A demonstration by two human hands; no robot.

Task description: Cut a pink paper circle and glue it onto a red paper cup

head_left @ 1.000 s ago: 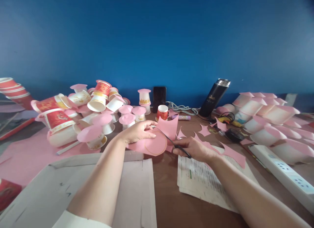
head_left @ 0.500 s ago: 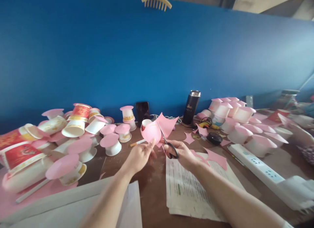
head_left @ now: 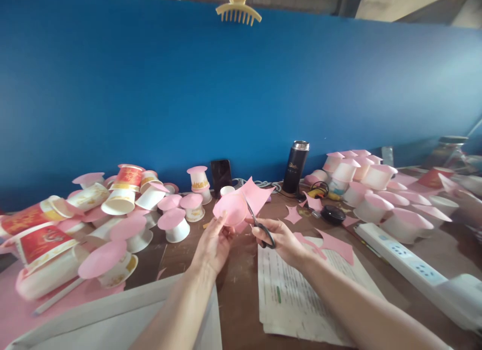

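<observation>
My left hand [head_left: 215,242] pinches a sheet of pink paper [head_left: 230,207] by its lower left edge. The paper has a rounded left part with a faint ring on it, and a pointed right part. My right hand [head_left: 276,237] has its fingers through the black handles of a pair of scissors [head_left: 256,223]. The blades are on the paper, between the rounded part and the pointed part. Behind the paper shows the rim of a small cup [head_left: 227,190], mostly hidden. Whether anything is held under the paper, I cannot tell.
Paper cups with pink discs [head_left: 176,226] crowd the left side. More pink-topped cups [head_left: 380,177] stand at the right, by a white power strip [head_left: 406,259]. A black flask [head_left: 295,166], a phone [head_left: 221,174], pink scraps [head_left: 292,214] and printed sheets [head_left: 297,300] lie around.
The pink paper has turned slightly, so its rounded part lies lower and further left. My left hand has shifted its grip along the edge. The whole view has shifted a little.
</observation>
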